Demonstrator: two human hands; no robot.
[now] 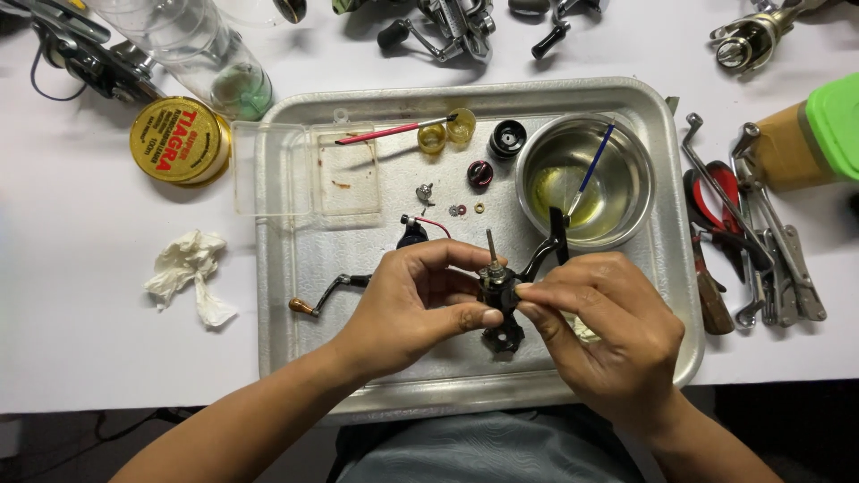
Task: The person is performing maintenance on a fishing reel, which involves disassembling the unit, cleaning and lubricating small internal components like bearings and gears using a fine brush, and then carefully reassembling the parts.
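A black fishing reel body with a thin metal shaft sticking up is held over a metal tray. My left hand grips it from the left, thumb and fingers around the body. My right hand pinches its right side, near the black bail arm. The reel's crank handle with a brown knob lies on the tray, left of my left hand. Small loose parts, a black spool and a round red-black piece lie on the tray above my hands.
A steel bowl with yellowish liquid and a blue brush stands on the tray's right. A clear plastic box, a red brush and two small yellow cups lie at its top. Pliers and wrenches sit right; a yellow tin and crumpled tissue left.
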